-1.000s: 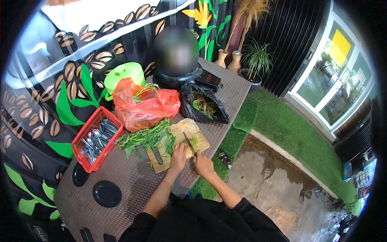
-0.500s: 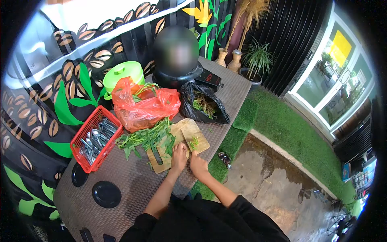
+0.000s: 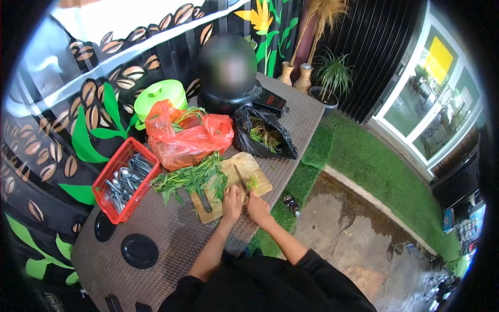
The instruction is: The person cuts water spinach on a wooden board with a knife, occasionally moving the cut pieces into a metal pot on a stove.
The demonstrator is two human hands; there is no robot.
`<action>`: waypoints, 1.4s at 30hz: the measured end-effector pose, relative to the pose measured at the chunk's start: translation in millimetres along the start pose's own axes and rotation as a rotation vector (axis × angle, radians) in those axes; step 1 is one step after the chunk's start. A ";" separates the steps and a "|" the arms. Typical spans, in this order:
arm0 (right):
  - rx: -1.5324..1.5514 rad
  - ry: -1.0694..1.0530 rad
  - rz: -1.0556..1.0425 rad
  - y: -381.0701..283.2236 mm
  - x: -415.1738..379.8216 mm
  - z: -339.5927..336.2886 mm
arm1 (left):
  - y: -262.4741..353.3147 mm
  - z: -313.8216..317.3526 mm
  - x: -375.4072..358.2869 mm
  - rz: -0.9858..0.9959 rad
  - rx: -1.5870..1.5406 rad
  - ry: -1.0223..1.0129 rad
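My right hand is closed round the handle of a knife, whose blade points away from me over the wooden cutting board. Beside it, my left hand has its fingers curled on the stems of the leafy greens, close to the blade. The bunch spreads left across the board and onto the table. Small chopped green pieces lie on the board to the right of the knife. My fingers hide the stem ends.
Behind the board stand a red plastic bag and a black bag of plant scraps. A red basket of cutlery and black plates are on the left. A green lidded pot, black pot and black box sit farther back.
The knife blade has shifted slightly and its flat looks turned a little differently. Both hands stay nearly in place. The whole view has moved slightly.
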State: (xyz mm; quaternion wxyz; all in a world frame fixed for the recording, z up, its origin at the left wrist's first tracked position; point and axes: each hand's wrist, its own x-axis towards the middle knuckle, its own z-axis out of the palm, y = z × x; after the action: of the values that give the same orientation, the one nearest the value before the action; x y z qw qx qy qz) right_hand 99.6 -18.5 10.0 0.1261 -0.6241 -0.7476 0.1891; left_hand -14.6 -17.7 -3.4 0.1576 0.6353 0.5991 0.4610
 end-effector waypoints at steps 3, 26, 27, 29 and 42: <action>-0.046 0.007 0.004 0.4 -23.5 -9.7 | -3.0 0.7 -0.6 0.097 0.046 0.006; -0.002 -0.008 0.032 14.4 -24.6 -36.1 | -0.9 1.0 -1.2 0.124 0.186 -0.003; -0.024 -0.026 0.024 14.9 -23.9 -37.5 | -0.6 0.9 -1.6 0.139 0.205 0.008; -0.017 -0.019 0.042 10.2 -28.5 -35.8 | 0.6 0.9 -2.1 0.132 0.199 0.007; 0.015 -0.064 0.157 -7.6 -15.3 -24.8 | 0.8 3.7 -2.5 0.111 0.206 0.050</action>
State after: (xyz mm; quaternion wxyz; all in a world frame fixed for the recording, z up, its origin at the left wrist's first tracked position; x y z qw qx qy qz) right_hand 106.4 -31.5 36.3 0.0917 -0.6735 -0.6986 0.2237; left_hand -10.8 -18.8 -5.7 0.0508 0.6688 0.6110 0.4206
